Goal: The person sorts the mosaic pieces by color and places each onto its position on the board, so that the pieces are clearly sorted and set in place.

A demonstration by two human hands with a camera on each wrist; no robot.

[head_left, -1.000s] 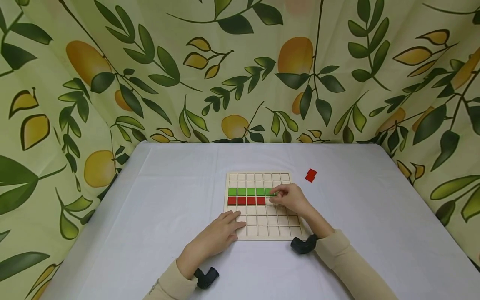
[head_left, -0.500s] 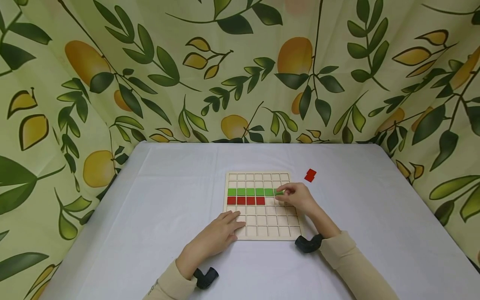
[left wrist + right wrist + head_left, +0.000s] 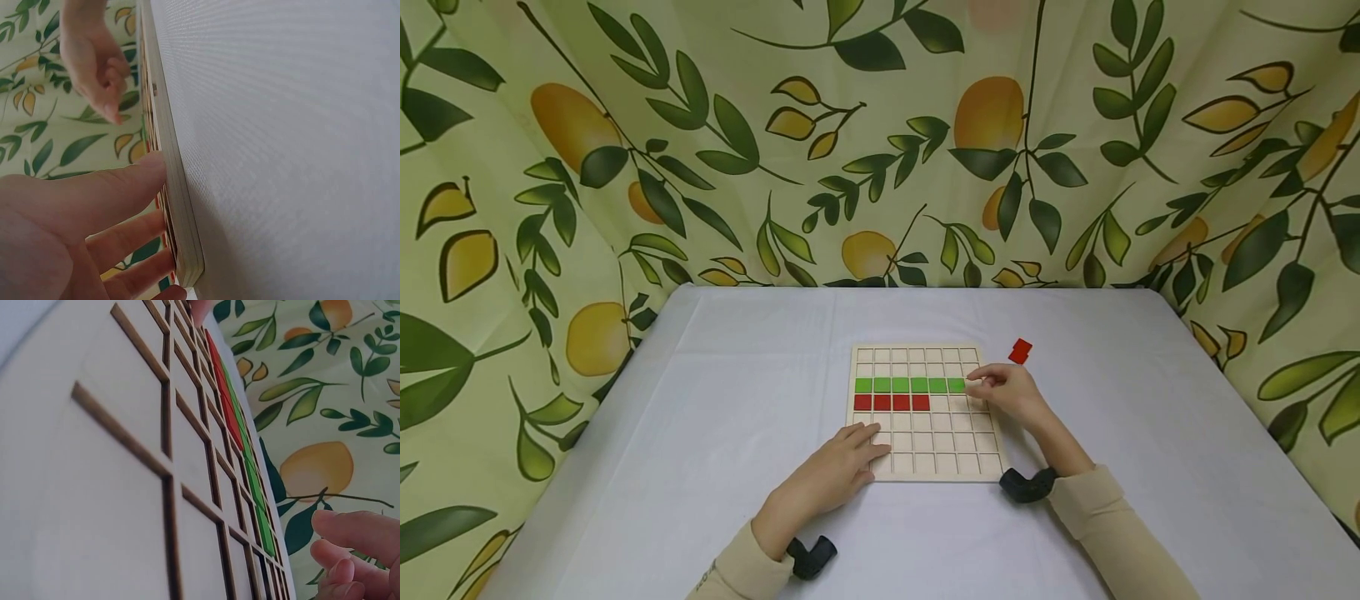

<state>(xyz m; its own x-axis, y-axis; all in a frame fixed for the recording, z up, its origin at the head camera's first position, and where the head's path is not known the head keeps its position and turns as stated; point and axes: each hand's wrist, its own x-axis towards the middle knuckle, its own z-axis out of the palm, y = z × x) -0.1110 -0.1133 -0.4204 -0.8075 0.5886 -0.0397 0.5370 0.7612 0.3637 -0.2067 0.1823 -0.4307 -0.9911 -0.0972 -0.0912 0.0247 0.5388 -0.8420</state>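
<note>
A square wooden grid board [image 3: 925, 442] lies on the cloth-covered table. One row holds several green tiles [image 3: 901, 385]; just nearer, several red tiles [image 3: 901, 402] fill the left part of another row. My left hand [image 3: 833, 468] rests on the board's near left corner with fingers spread; in the left wrist view its thumb [image 3: 119, 190] lies at the board's edge. My right hand [image 3: 1009, 393] hovers at the right end of the green row, fingers loosely bent, fingertips just beyond the last green tile [image 3: 956, 386]. No tile shows between its fingers in the right wrist view.
Two loose red tiles [image 3: 1020, 351], partly overlapping, lie on the white tablecloth [image 3: 760, 358] beyond the board's upper right corner. A curtain [image 3: 880, 167] printed with fruit and leaves hangs behind the table. Each wrist wears a black device [image 3: 1027, 485].
My right hand has slid rightward along the green row, uncovering the last green tile and the bare cells below it. The left hand has stayed in place.
</note>
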